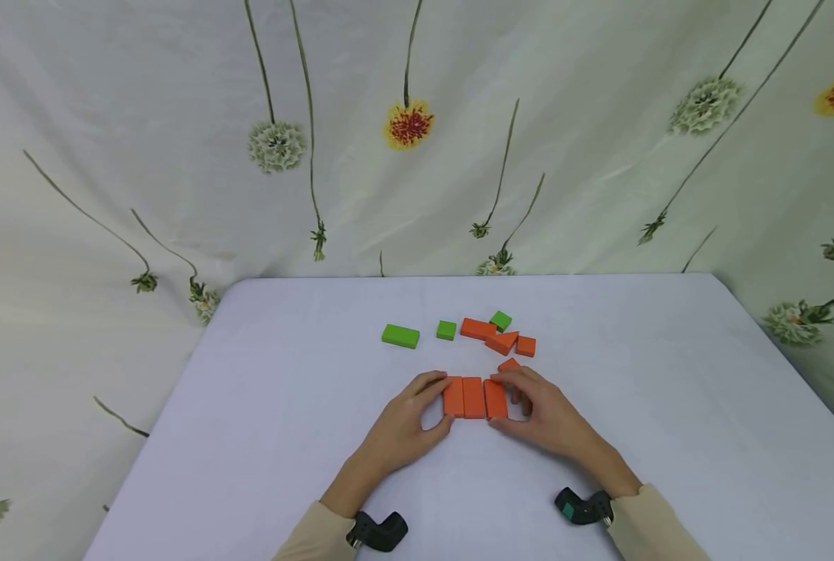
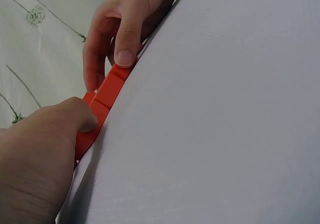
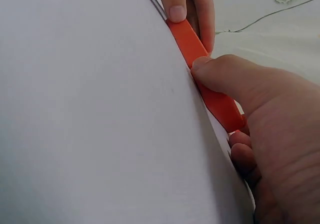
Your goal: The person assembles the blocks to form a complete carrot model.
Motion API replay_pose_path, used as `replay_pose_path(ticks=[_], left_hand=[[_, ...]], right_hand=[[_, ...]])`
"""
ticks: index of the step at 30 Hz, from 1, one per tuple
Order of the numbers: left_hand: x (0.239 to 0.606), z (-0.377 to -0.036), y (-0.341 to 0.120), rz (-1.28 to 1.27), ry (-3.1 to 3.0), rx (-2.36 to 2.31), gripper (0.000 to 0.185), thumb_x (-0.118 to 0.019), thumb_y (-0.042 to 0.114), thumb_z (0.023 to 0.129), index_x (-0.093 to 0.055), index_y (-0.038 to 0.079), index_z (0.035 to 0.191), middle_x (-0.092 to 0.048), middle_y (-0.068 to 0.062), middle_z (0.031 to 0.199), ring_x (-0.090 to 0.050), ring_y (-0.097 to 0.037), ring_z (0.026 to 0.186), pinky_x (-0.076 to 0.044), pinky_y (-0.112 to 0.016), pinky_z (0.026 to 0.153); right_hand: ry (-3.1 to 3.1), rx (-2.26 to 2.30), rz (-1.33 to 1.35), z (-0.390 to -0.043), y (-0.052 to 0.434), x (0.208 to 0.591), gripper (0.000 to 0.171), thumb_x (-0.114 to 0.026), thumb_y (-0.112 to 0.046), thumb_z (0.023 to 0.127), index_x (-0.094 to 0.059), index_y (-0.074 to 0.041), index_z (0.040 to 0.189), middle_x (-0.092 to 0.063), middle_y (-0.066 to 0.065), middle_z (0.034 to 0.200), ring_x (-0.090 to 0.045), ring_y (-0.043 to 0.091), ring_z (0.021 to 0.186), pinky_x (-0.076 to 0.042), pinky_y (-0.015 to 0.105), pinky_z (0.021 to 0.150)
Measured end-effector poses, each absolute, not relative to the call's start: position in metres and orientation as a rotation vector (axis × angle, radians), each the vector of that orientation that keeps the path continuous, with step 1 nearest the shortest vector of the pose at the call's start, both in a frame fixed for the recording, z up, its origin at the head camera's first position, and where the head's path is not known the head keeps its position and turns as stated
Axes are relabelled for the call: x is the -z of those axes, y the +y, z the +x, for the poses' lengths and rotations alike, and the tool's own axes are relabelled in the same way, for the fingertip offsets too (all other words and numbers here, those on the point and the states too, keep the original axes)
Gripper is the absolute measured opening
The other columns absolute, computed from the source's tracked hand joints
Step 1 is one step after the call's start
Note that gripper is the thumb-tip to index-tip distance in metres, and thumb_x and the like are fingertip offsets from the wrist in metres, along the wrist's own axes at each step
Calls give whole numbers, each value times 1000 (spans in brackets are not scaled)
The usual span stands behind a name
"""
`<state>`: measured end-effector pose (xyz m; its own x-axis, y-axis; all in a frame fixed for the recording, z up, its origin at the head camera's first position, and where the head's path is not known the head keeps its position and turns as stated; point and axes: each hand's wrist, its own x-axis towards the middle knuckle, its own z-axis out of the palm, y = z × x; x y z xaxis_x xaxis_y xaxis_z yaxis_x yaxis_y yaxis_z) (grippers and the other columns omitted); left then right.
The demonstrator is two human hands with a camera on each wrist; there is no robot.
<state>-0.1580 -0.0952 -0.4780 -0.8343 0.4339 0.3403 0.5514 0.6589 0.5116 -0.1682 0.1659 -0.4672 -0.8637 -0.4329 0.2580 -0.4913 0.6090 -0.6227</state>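
Note:
Three orange rectangular blocks lie flat side by side on the white table. My left hand (image 1: 408, 421) pinches the left orange block (image 1: 453, 397), thumb at the near end and fingertips at the far end. In the same row, the middle orange block (image 1: 473, 398) sits against the left one, between the two hands. On the other side, my right hand (image 1: 546, 413) pinches the right orange block (image 1: 496, 399) by its near and far ends; this block is slightly tilted, with a thin gap beside the middle one. Both thumbs press low on the blocks' near faces in the wrist views.
Behind the row lie a long green block (image 1: 401, 336), a small green block (image 1: 447, 330), another green block (image 1: 501, 320), an orange bar (image 1: 478, 328), an orange triangle (image 1: 502, 343) and an orange cube (image 1: 525, 346). One more orange piece (image 1: 509, 364) shows partly behind the right fingers.

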Motion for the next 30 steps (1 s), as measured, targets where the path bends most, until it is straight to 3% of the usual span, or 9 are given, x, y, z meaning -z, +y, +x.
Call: replay_pose_path(ticks=[12, 19, 30], left_hand=[[480, -156, -96, -799, -2684, 924, 51, -70, 25, 86, -57, 9, 133, -52, 2, 137, -50, -10, 127, -46, -28, 103], [482, -158, -96, -785, -2652, 956, 49, -69, 21, 87, -57, 6, 132, -52, -2, 136, -52, -11, 125, -47, -28, 102], [478, -158, -96, -785, -2648, 965, 49, -69, 22, 87, -57, 6, 132, -52, -3, 136, -52, -12, 125, -47, -28, 102]], right_hand=[[-2739, -1081, 778, -173, 163, 473, 56, -82, -37, 75, -63, -20, 124, -54, -10, 97, -49, 5, 71, -45, 17, 58], [-2685, -1087, 854, -180, 160, 473, 54, -82, -35, 75, -63, -18, 123, -57, -9, 113, -50, 6, 76, -46, 17, 58], [-2693, -1082, 837, -181, 161, 473, 55, -81, -38, 75, -63, -20, 123, -56, -9, 117, -49, 5, 76, -46, 17, 60]])
